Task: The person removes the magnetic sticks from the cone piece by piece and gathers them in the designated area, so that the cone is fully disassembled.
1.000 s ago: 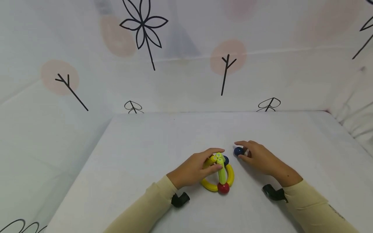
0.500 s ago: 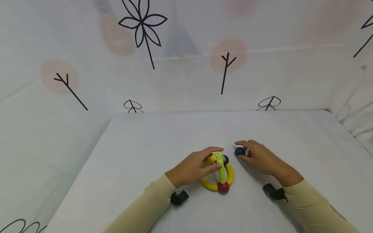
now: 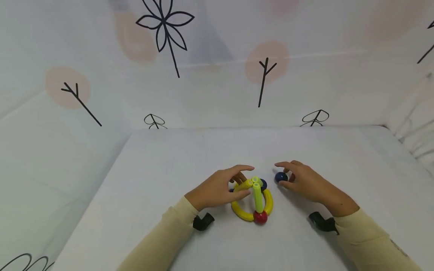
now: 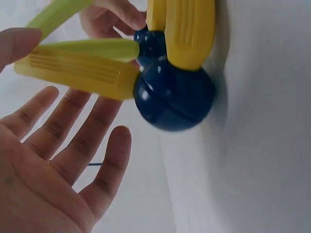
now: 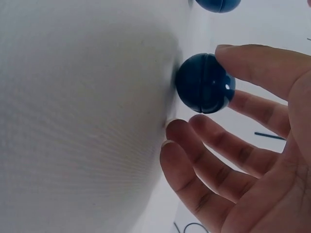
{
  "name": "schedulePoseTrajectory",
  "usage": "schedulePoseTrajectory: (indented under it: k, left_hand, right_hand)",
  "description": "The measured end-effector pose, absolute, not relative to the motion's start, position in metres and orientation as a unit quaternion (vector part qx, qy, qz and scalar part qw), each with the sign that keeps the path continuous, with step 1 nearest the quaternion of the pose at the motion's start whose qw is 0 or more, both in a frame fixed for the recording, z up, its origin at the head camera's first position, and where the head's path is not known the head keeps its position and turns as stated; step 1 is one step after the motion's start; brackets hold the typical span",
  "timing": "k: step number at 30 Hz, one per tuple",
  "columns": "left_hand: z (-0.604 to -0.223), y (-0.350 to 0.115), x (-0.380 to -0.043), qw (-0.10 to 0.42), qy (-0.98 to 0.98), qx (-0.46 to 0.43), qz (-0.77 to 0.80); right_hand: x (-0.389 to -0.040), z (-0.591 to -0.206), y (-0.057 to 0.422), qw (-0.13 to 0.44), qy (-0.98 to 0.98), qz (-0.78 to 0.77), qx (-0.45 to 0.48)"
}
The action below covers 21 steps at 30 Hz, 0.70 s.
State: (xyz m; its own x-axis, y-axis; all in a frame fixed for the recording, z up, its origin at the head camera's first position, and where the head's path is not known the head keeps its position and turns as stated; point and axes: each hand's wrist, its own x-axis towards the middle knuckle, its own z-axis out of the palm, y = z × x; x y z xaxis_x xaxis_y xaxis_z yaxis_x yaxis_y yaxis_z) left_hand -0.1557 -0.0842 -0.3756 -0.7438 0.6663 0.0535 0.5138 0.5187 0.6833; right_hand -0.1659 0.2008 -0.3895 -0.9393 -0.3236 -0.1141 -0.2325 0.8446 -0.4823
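Note:
Left of the table's centre line of balls stands a magnetic rod-and-ball frame: a ring of curved yellow rods (image 3: 242, 213), upright light green rods (image 3: 258, 198), a slanting yellow rod (image 4: 80, 70), a red ball (image 3: 260, 217) and blue balls (image 4: 175, 94). My left hand (image 3: 217, 190) is spread at its left side, thumb tip overlapping the rod tops in the left wrist view, other fingers apart from it. My right hand (image 3: 305, 182) holds a loose blue ball (image 5: 204, 83) low at the table, thumb on it and a finger behind it.
The frame and loose ball are on a white table (image 3: 162, 162). Black wrist cameras (image 3: 203, 221) sit under both forearms, close to the surface. A white cloth backdrop (image 3: 217, 90) with drawn plants rises behind and at the sides.
My left hand has drawn back left from the frame's top, its fingers spreading off the rods. The right hand and its blue ball have shifted slightly right. The frame stays standing.

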Motion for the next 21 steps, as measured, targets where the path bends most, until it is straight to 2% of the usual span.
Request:
schedulePoseTrajectory:
  k: [7, 12, 14, 17, 21]
  left_hand:
    - [-0.375, -0.087, -0.158, 0.100, 0.872, 0.346, 0.332]
    - [-0.374, -0.088, -0.161, 0.080, 0.875, 0.352, 0.321]
    - [-0.373, -0.088, -0.163, 0.074, 0.877, 0.353, 0.318]
    - [-0.374, -0.090, -0.163, 0.074, 0.877, 0.352, 0.320]
    - [-0.373, -0.092, -0.162, 0.076, 0.874, 0.352, 0.327]
  right_hand:
    - [-0.163, -0.387, 0.200, 0.097, 0.959, -0.225, -0.145]
    - [-0.155, -0.373, 0.196, 0.032, 0.956, -0.247, -0.156]
    - [-0.150, -0.365, 0.192, 0.022, 0.942, -0.285, -0.174]
    - [-0.140, -0.358, 0.186, 0.068, 0.911, -0.341, -0.221]
    - [-0.131, -0.358, 0.177, 0.166, 0.869, -0.371, -0.281]
